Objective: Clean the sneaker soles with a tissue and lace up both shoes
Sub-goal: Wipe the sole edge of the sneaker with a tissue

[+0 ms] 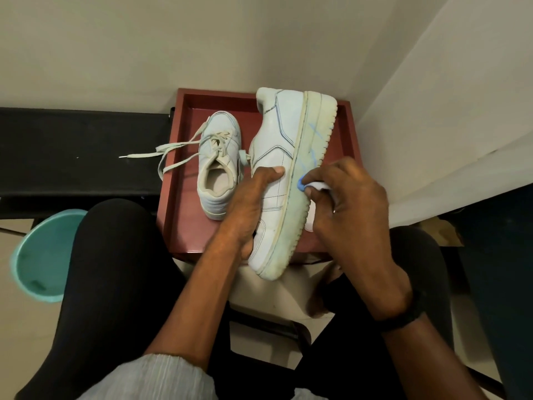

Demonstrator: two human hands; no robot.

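We see both bare forearms reaching forward. The left hand (253,203) curls its grip round the sneaker (285,131), thumb flat against its side (the fingers are hidden behind). The right hand (352,203) pinches a tissue (320,185) at its fingertips, knuckles up.

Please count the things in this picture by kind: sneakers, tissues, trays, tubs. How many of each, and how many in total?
Sneakers: 2 (held sneaker, standing sneaker)
Tissue: 1
Red tray: 1
Teal tub: 1
Total: 5
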